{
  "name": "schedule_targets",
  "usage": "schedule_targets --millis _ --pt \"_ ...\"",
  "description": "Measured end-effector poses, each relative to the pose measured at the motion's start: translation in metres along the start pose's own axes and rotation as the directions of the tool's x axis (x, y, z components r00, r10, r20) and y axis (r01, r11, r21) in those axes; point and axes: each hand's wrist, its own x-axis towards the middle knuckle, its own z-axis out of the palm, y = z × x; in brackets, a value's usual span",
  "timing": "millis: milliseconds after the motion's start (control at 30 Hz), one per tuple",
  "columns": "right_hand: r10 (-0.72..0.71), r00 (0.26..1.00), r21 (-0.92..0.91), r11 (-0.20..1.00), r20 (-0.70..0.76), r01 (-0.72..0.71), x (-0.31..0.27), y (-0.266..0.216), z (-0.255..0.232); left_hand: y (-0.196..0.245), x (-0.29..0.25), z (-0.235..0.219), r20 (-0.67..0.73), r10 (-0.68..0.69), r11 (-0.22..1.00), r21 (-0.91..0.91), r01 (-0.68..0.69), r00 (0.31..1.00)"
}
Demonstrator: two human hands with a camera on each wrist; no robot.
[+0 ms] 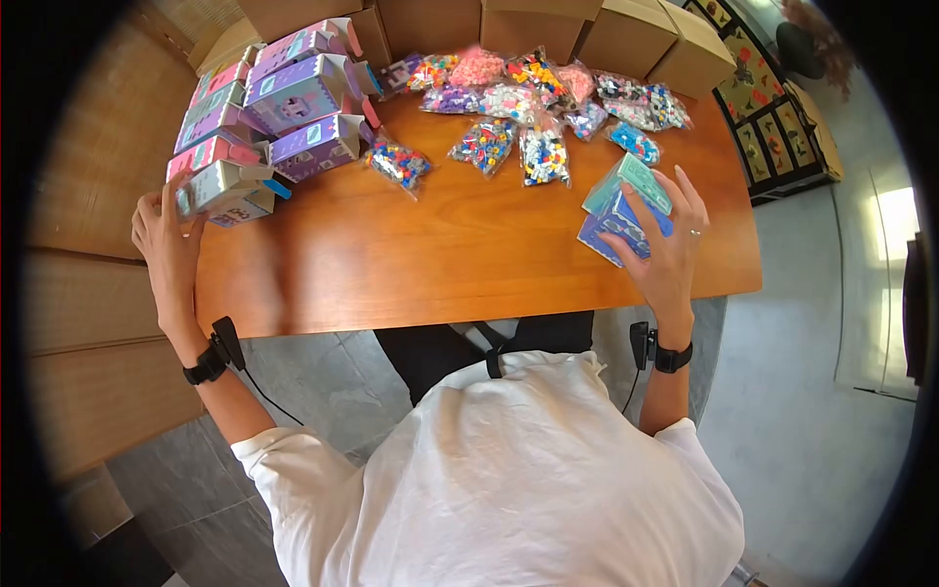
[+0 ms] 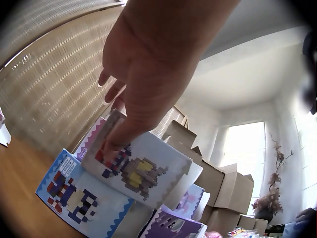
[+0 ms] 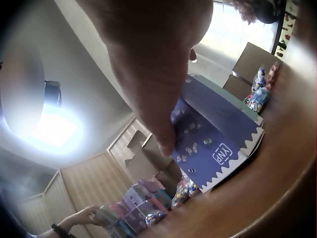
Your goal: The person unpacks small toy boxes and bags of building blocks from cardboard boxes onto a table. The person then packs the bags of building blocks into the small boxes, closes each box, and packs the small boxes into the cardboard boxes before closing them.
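Note:
My left hand (image 1: 168,240) grips a grey-white box (image 1: 217,188) at the front of the stacked boxes on the table's left; in the left wrist view the thumb of the hand (image 2: 143,74) lies on the pixel-pictured face of that box (image 2: 148,166), above a light blue box (image 2: 81,198). On the right, my right hand (image 1: 668,240) holds a blue-purple box (image 1: 626,227) with fingers and thumb spread across it. A green box (image 1: 641,181) is against its far side. The right wrist view shows the hand (image 3: 153,64) over the purple box (image 3: 213,129).
Purple and pink boxes (image 1: 298,93) are stacked at the back left. Several clear bags of coloured pieces (image 1: 514,101) lie along the back of the wooden table (image 1: 430,254). Open cardboard boxes (image 1: 626,41) stand behind them, and a black rack (image 1: 778,137) is beyond the right edge.

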Motion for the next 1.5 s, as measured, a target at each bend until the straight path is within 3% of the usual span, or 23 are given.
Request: schedule_targets --millis 167,267,367,400,433,500,567,600,667,733,800,900,933,1033,1167,1233,1267,1300,1333,1367,1400,1467,1500 --pt "-0.028 1.0 -0.003 1.0 0.012 0.028 0.003 -0.001 -0.001 0.009 -0.01 -0.014 -0.031 0.044 0.998 0.042 -0.042 0.999" --pt "-0.039 0.995 0.005 0.999 -0.089 0.04 0.007 -0.016 -0.014 0.016 -0.019 -0.02 -0.121 0.067 0.997 -0.028 -0.071 0.99" --pt "-0.134 0.953 0.063 0.986 -0.273 0.157 0.002 -0.039 -0.018 0.032 -0.032 -0.027 -0.229 -0.005 0.974 -0.223 -0.047 0.973" --pt "-0.143 0.968 0.179 0.967 -0.207 0.181 -0.001 -0.052 -0.015 0.043 -0.041 -0.022 -0.214 -0.194 0.779 -0.626 0.018 0.957" --pt "-0.157 0.977 0.293 0.937 -0.142 0.193 -0.002 -0.067 -0.01 0.053 -0.052 -0.015 -0.115 -0.355 0.423 -0.905 0.05 0.928" --pt "-0.193 0.971 0.277 0.934 -0.142 0.226 0.014 -0.092 0.023 0.076 -0.079 0.01 -0.054 -0.375 0.206 -0.978 0.026 0.926" --pt "-0.076 0.996 0.177 0.981 -0.041 0.082 0.03 -0.106 0.057 0.137 -0.094 0.001 0.049 -0.454 0.108 -0.988 0.11 0.89" --pt "-0.077 0.996 0.179 0.98 -0.041 0.084 0.038 -0.106 0.069 0.15 -0.105 0.013 0.071 -0.41 0.049 -0.994 0.099 0.909" --pt "0.083 0.996 -0.012 0.997 0.018 -0.083 0.054 -0.104 0.092 0.184 -0.12 0.018 0.182 -0.314 -0.15 -0.979 0.141 0.932" --pt "0.098 0.992 -0.094 0.991 0.079 -0.09 0.054 -0.094 0.121 0.202 -0.129 0.019 0.246 -0.266 -0.202 -0.96 0.195 0.932" --pt "0.114 0.984 -0.18 0.98 0.136 -0.089 0.052 -0.091 0.129 0.216 -0.132 0.016 0.338 -0.144 -0.358 -0.894 0.27 0.93" --pt "0.112 0.978 -0.192 0.978 0.176 -0.078 0.043 -0.097 0.116 0.221 -0.14 0.025 0.412 -0.057 -0.393 -0.847 0.359 0.909" --pt "0.131 0.963 -0.192 0.977 0.236 -0.086 0.042 -0.102 0.103 0.222 -0.141 0.028 0.411 -0.062 -0.394 -0.848 0.355 0.91" --pt "0.139 0.943 -0.18 0.98 0.304 -0.086 0.028 -0.103 0.087 0.231 -0.137 0.02 0.213 -0.121 0.038 -0.975 0.219 0.969" --pt "0.115 0.967 -0.107 0.99 0.226 -0.092 0.012 -0.11 0.07 0.245 -0.144 0.027 0.037 -0.244 0.072 -0.996 0.056 0.969" --pt "0.11 0.97 -0.001 0.994 0.216 -0.112 0.009 -0.107 0.064 0.235 -0.141 0.032 -0.168 -0.045 0.442 -0.887 -0.132 0.985" --pt "0.103 0.972 0.111 0.985 0.21 -0.128 0.007 -0.105 0.06 0.234 -0.143 0.029 -0.169 -0.045 0.44 -0.888 -0.133 0.985" --pt "0.102 0.973 0.111 0.986 0.207 -0.127 0.005 -0.102 0.055 0.232 -0.143 0.026 -0.139 0.066 0.505 -0.849 -0.153 0.988" --pt "0.127 0.955 0.27 0.942 0.268 -0.201 0.004 -0.097 0.05 0.231 -0.142 0.021 -0.1 0.172 0.566 -0.804 -0.182 0.98" --pt "0.139 0.933 0.416 0.866 0.333 -0.277 0.002 -0.092 0.044 0.231 -0.141 0.017 -0.104 0.173 0.568 -0.802 -0.185 0.979" --pt "0.137 0.935 0.419 0.865 0.328 -0.274 -0.001 -0.087 0.038 0.232 -0.14 0.012 -0.041 0.185 0.592 -0.793 -0.145 0.982" --pt "0.172 0.821 0.722 0.403 0.544 -0.563 -0.005 -0.08 0.026 0.234 -0.135 0.005 0.013 0.195 0.617 -0.779 -0.112 0.981" --pt "0.171 0.826 0.725 0.407 0.537 -0.555 -0.004 -0.08 0.019 0.235 -0.131 0.002 0.049 0.203 0.588 -0.804 -0.082 0.978"
